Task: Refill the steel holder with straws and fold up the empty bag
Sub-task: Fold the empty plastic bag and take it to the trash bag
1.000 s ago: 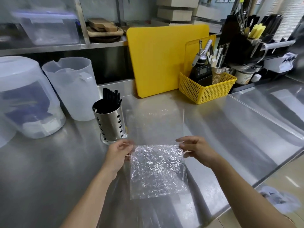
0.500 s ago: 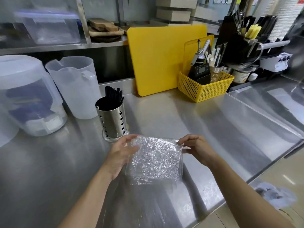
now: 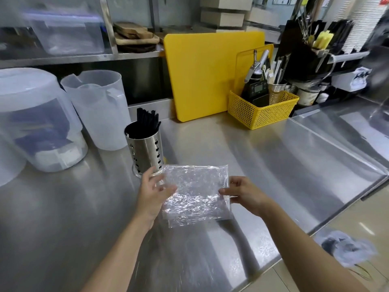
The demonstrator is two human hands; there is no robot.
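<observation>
At frame centre, your left hand and right hand pinch the folded bag's side edges.

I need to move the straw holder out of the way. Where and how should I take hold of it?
Wrap a grip around the bare upper wall of the perforated steel cylinder holder, coming from its right side. It stands upright, black straws fill its mouth, and the translucent plastic jug crowds its left.
</observation>
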